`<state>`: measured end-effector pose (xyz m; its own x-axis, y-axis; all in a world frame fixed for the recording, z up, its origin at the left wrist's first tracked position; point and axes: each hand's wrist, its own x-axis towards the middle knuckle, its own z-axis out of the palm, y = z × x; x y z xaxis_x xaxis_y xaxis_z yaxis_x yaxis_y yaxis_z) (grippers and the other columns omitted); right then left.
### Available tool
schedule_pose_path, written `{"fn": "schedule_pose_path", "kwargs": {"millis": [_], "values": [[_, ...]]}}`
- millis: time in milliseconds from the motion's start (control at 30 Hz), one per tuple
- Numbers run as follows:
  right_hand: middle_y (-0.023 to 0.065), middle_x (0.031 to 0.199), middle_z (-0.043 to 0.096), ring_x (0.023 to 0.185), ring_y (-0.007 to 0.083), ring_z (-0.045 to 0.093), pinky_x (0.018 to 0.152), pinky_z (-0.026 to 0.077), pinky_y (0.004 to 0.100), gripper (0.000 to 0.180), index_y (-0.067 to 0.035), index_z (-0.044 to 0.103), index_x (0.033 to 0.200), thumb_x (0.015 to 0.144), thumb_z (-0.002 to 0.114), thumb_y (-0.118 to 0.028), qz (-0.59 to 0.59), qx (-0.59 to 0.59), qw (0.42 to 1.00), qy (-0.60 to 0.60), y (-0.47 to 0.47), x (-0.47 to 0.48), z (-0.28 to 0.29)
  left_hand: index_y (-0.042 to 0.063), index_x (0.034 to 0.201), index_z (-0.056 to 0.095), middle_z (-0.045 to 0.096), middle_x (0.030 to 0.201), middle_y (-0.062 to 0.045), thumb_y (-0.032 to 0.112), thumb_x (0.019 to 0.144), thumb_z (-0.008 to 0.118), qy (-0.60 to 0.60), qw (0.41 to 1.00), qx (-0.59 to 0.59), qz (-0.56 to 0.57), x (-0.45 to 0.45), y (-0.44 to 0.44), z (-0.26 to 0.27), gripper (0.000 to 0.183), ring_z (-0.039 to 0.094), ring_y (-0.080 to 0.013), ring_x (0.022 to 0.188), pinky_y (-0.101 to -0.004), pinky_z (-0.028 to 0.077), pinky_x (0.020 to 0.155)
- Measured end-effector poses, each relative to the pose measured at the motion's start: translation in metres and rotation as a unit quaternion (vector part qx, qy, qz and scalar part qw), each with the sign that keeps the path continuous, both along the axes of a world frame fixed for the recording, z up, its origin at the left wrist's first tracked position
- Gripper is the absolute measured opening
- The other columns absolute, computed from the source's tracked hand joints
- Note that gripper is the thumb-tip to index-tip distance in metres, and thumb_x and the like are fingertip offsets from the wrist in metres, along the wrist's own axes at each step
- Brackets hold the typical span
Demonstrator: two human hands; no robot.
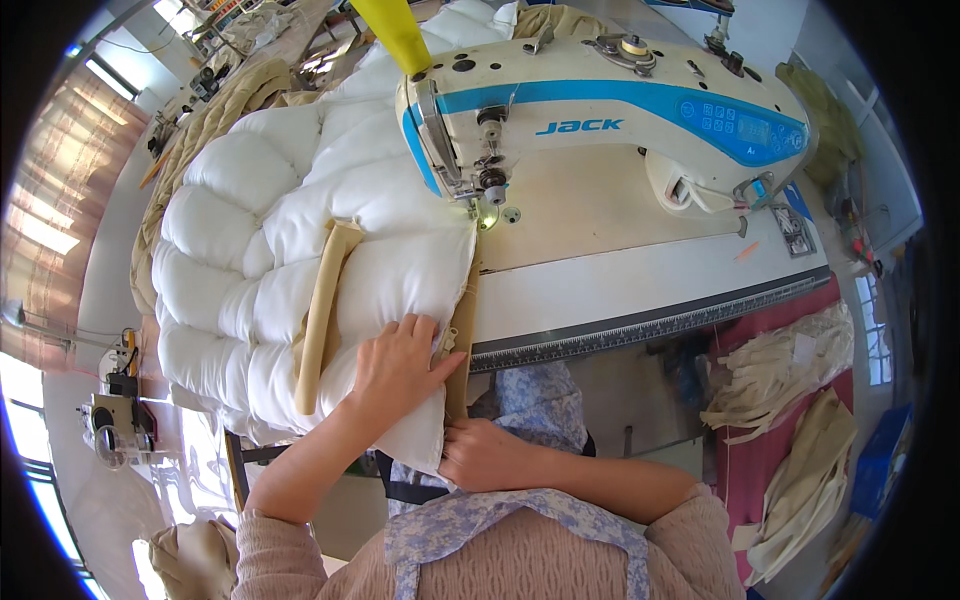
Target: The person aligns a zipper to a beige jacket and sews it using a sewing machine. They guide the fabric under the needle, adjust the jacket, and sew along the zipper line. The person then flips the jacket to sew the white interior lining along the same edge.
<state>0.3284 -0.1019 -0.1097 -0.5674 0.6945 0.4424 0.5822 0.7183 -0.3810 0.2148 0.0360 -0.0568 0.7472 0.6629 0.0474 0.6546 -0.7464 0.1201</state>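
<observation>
A thick white quilted padding lies over the left of the sewing table, its right edge running under the needle area of a Jack sewing machine. Along that edge a tan fabric strip shows beneath the white layer. My left hand rests on the padding near the edge, thumb reaching onto the tan strip. Closer to my body, my right hand grips the padding's edge, with its fingertips partly hidden. A folded tan fabric piece lies on the padding left of my left hand.
A ruler strip runs along the table's front edge. At right, bagged tan fabric strips and more tan cloth lie on pink fabric beside a blue bin. A yellow object stands above the machine head. Another machine is at far left.
</observation>
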Motion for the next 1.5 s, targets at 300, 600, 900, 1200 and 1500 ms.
{"fn": "schedule_pose_path", "kwargs": {"millis": [300, 600, 900, 1200, 1500], "values": [[0.0163, 0.111, 0.072, 0.114, 0.0288, 0.067, 0.095, 0.055, 0.0396, 0.024, -0.001, 0.073, 0.099, 0.083, 0.063, -0.015, -0.021, 0.048, 0.993, 0.107, 0.0, 0.028, -0.011, 0.001, 0.111, 0.056, 0.069, 0.094, -0.017, 0.017, 0.096, 0.063, -0.138, 0.976, -0.126, 0.114, 0.0, 0.019, 0.014, 0.024, 0.067, -0.0364, 0.078, -0.044, 0.053, 0.068], [0.0144, 0.096, 0.072, 0.089, 0.0328, 0.069, 0.081, 0.057, 0.0427, 0.019, -0.002, 0.071, 0.097, 0.084, 0.066, -0.015, -0.072, -0.052, 0.983, 0.16, -0.008, 0.019, -0.024, 0.006, 0.105, 0.066, 0.058, 0.085, -0.009, 0.01, 0.079, 0.077, -0.196, 0.978, 0.06, -0.038, 0.028, 0.019, 0.045, 0.028, 0.059, -0.0286, 0.08, -0.037, 0.047, 0.074], [0.0137, 0.1, 0.074, 0.1, 0.0314, 0.07, 0.089, 0.057, 0.0413, 0.024, -0.001, 0.07, 0.102, 0.082, 0.067, -0.014, -0.029, -0.103, 0.981, 0.159, -0.012, 0.028, -0.022, 0.007, 0.099, 0.063, 0.063, 0.123, -0.008, 0.003, 0.076, 0.073, -0.107, 0.968, 0.02, -0.225, 0.033, 0.022, -0.008, 0.026, 0.059, -0.0306, 0.126, -0.0476, 0.047, 0.113], [0.0129, 0.108, 0.073, 0.109, 0.0299, 0.069, 0.094, 0.056, 0.0403, 0.029, -0.002, 0.069, 0.107, 0.084, 0.069, -0.019, -0.016, -0.134, 0.982, 0.133, -0.011, 0.037, -0.016, 0.009, 0.102, 0.065, 0.07, 0.121, -0.005, 0.005, 0.079, 0.074, -0.133, 0.966, -0.001, -0.223, 0.037, 0.03, 0.002, 0.025, 0.066, -0.0259, 0.117, -0.0459, 0.05, 0.106], [0.0119, 0.11, 0.071, 0.106, 0.0318, 0.068, 0.086, 0.058, 0.042, 0.037, -0.007, 0.068, 0.114, 0.081, 0.073, -0.02, -0.026, -0.16, 0.975, 0.15, -0.012, 0.04, -0.015, 0.011, 0.107, 0.066, 0.069, 0.131, 0.0, 0.006, 0.085, 0.072, -0.124, 0.971, -0.033, -0.201, 0.029, 0.034, -0.011, 0.023, 0.064, -0.0241, 0.123, -0.0522, 0.042, 0.113]]}}
